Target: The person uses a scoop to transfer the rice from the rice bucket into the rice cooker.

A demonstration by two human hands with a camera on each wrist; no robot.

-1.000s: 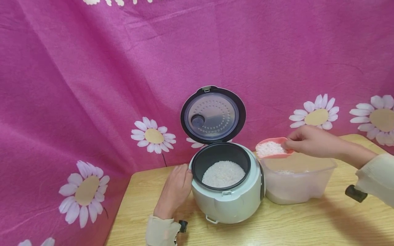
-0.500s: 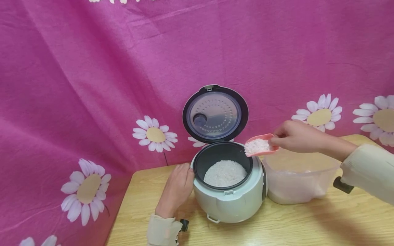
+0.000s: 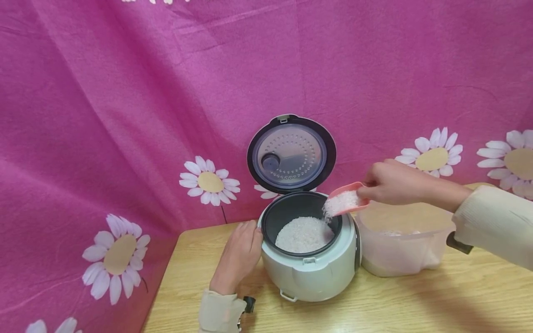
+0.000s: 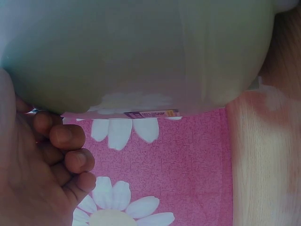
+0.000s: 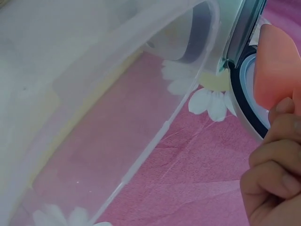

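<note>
A white rice cooker (image 3: 310, 280) stands on the table with its lid (image 3: 291, 155) raised. White rice (image 3: 304, 235) lies in its dark inner pot (image 3: 272, 221). At the cooker's left rim my left hand (image 3: 240, 252) holds the side; the left wrist view shows that hand's fingers (image 4: 70, 136) curled beside the cooker wall. My right hand (image 3: 389, 182) grips a pink scoop (image 5: 277, 70) by its handle end, above the pot's right rim. The scoop tilts down to the left, and rice spills from its lip into the pot.
Right of the cooker stands a translucent plastic container (image 3: 404, 254) with some rice inside, below my right forearm. Behind the wooden table (image 3: 191, 263) hangs a magenta cloth (image 3: 200, 92) with daisies. The raised lid stands close to the cloth.
My right hand has carried the scoop of rice left from above the container to the pot's rim and tipped it, and grains now fall. My left hand stays at the cooker.
</note>
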